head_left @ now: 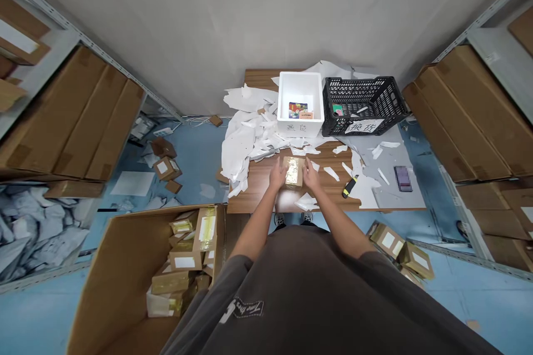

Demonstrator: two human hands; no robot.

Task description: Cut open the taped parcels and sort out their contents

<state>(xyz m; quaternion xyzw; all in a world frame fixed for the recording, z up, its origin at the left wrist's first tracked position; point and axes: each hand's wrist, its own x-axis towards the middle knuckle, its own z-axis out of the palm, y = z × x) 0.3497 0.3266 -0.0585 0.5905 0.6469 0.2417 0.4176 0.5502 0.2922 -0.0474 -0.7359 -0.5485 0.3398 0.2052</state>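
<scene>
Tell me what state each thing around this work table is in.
Small carton, taped, held between left hand and right hand.
White bin, open, partly filled.
Black crate, open, partly filled.
Large cardboard box, open, partly filled.
Utility knife, lying flat, blade unclear.
Paper, torn, scattered.

Small box (293,178): tan, shiny yellowish tape (293,166), ctr of frame
Table (260,191): brown w/ wood grain, ctr
Paper scraps (238,150): white, left of ctr
Bin (297,132): white w/ blk lettering, upper ctr
Crate (332,128): blk lattice, white label (364,126) w/ blk writing, upper rt
Cutter (350,186): yellow & blk, rt of ctr
Floor (197,147): lt blue, both sides
Wall (208,28): plain grey, top
Shirt (325,288): dk grey w/ white print, btm ctr
</scene>
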